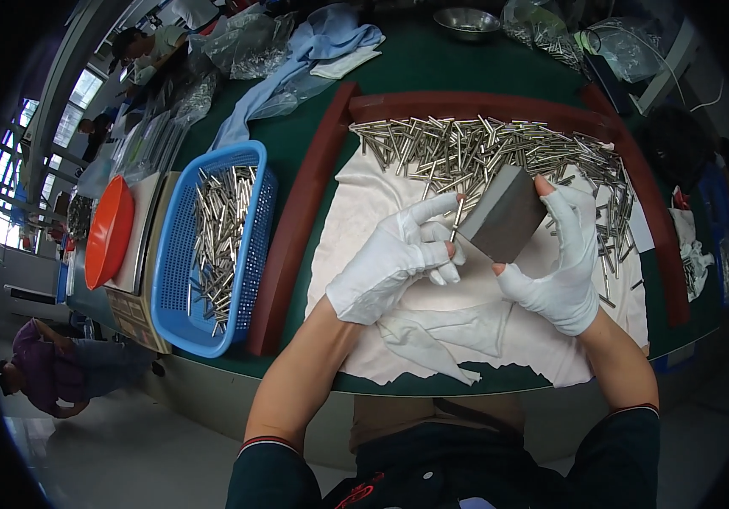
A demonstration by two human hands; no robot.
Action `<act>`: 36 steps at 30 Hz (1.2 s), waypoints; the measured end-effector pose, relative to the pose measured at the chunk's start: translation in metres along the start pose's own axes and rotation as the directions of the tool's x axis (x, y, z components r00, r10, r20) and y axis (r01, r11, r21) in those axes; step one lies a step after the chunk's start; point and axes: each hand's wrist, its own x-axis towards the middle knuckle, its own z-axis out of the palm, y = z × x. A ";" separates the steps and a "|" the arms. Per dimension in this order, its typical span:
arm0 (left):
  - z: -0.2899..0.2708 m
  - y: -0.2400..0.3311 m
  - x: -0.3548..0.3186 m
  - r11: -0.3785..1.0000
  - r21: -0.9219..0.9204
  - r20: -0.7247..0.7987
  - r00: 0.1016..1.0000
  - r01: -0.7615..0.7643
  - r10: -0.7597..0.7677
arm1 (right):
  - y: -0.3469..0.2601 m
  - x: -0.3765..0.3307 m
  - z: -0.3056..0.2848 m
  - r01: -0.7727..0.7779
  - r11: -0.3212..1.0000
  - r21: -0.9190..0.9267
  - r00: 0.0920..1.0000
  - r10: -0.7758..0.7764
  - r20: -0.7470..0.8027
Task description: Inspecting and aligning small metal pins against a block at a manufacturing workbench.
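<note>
1. Left hand point(394, 254), white glove, was raised over the white cloth point(432, 339); index finger extended, thumb and fingers pinching a thin metal rod point(458, 219) against the grey block point(504, 212).
2. Right hand point(561, 259), fingertip-cut glove, gripped the block between bare thumb and forefinger, tilted on edge.
3. Block: grey, flat-faced, rectangular, held above the cloth, just in front of the rod pile point(483, 148).
4. Left: blue mesh basket point(250, 161) held more rods; orange lid point(108, 231) beyond it.
5. Far: clear plastic bags point(250, 42), steel bowl point(466, 21).
</note>
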 end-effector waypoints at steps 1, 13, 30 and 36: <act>0.001 0.001 0.000 1.000 -0.023 0.012 1.000 0.002 -0.001 | 0.001 0.000 0.001 0.001 1.000 -0.006 1.000 -0.001 0.004; 0.005 0.001 -0.002 0.997 0.083 0.042 0.999 -0.009 0.005 | 0.002 -0.002 0.005 -0.044 0.999 -0.031 0.996 0.046 0.070; 0.011 -0.002 -0.010 0.999 0.025 0.138 0.989 0.046 -0.050 | 0.002 -0.002 0.005 0.028 0.994 -0.105 0.989 -0.043 -0.144; -0.006 -0.003 -0.004 0.955 -0.296 0.170 0.985 0.014 0.039 | 0.023 -0.011 -0.004 0.016 0.959 -0.282 0.993 -0.049 -0.111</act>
